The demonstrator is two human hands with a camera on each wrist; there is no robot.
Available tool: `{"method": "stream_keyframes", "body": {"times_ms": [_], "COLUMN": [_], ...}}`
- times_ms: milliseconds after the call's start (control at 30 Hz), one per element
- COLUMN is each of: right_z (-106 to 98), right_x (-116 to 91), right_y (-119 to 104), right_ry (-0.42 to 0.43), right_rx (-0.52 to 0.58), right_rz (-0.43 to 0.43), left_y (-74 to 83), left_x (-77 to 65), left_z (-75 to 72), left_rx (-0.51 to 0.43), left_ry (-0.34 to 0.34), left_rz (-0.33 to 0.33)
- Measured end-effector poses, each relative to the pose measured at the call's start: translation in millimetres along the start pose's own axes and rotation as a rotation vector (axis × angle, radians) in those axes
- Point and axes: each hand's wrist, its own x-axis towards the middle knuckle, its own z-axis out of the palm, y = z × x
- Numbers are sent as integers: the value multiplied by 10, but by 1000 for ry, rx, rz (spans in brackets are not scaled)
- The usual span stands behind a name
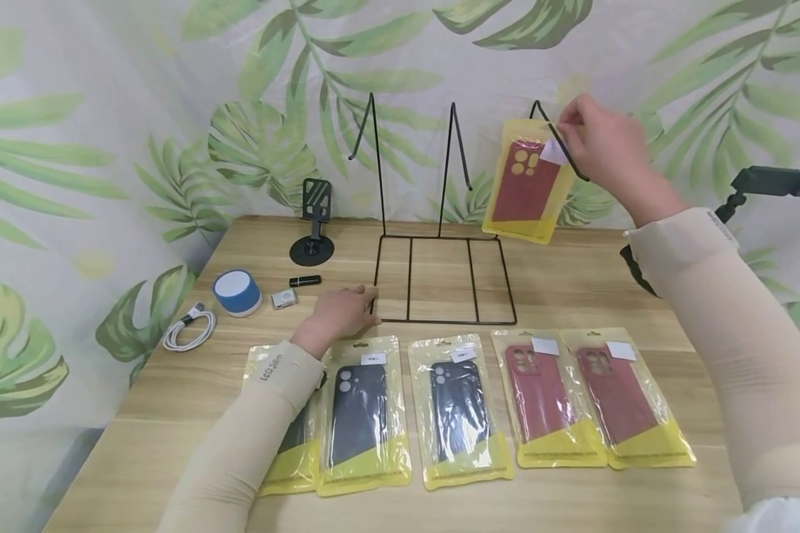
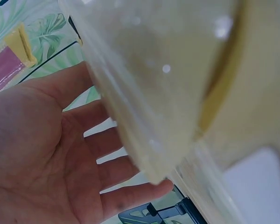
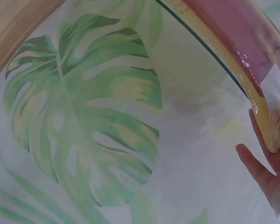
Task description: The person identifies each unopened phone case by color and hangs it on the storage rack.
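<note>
Right hand (image 1: 603, 141), upper right of the frame, is raised with the wrist bent, arm reaching up from the lower right. Its fingers pinch the top edge of the hanging packet (image 1: 527, 178), clear and yellow, with a red phone case inside. Packet hangs tilted against the right prong of the black wire rack (image 1: 440, 322); can't tell if its hole is over the prong. In the right wrist view the thumb stands apart from the packet.

Left hand (image 1: 340, 314), centre of the frame, is low at the front left corner of the rack base, palm down, grasping nothing. Left wrist view shows its fingers straight and spread, with a blurred clear packet filling the foreground.

Five packets lie in a row on the wooden surface (image 1: 173, 414), lower centre to lower right: the leftmost packet (image 1: 293, 470) partly hidden under the left sleeve (image 1: 287, 377), two dark-case packets (image 1: 360, 414), two red-case packets (image 1: 550, 400).

Centre left: black phone stand (image 1: 312, 250), blue speaker (image 1: 235, 291), black stick (image 1: 305, 281), small silver gadget (image 1: 284, 298), coiled white cable (image 1: 190, 331). Black holder (image 1: 773, 181) at the right edge, partly behind the right sleeve (image 1: 727, 318). Leaf-print cloth (image 1: 93, 111) behind.
</note>
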Motion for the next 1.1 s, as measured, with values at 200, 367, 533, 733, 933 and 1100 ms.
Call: {"method": "stream_keyframes", "body": {"times_ms": [200,367,533,733,933,1100], "right_z": [53,90,99,44,33,154], "right_x": [131,219,239,147,-240,-796], "right_y": [20,36,70,148,211,254], "right_ry": [-24,-21,-8,-31,46,45], "right_rx": [8,1,-2,29,36,15], "right_rz": [47,75,101,164,140,155], "left_y": [15,27,62,106,83,60], "left_x": [-24,-30,-23,24,54,67], "left_z": [-19,-20,-22,-10,-9,-18], "left_rx": [-12,-15,-10,-5,17,15], "left_ry": [-7,-12,-12,-13,-1,-1], "left_rz": [0,-3,10,28,57,56]}}
